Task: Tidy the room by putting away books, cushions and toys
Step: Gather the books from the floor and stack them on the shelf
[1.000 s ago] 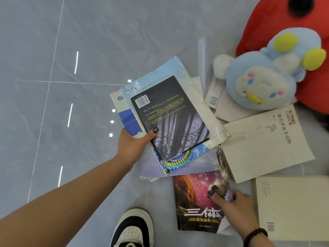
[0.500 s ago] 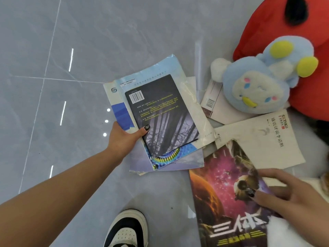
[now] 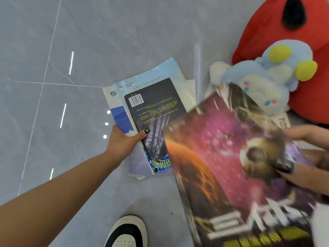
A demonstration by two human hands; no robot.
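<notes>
Big red cushion [image 3: 306, 50] at the floor's [image 3: 89, 41] far right, blue plush toy [image 3: 263, 81] leaning against it. The space-cover book [image 3: 231, 175] rides up in the right hand [image 3: 309, 157], thumb pinching its cover, long axis running toward the camera. Just to its left waits the stack of books [image 3: 151, 118], gripped at its near edge by the left hand [image 3: 124, 141], thumb on top.
</notes>
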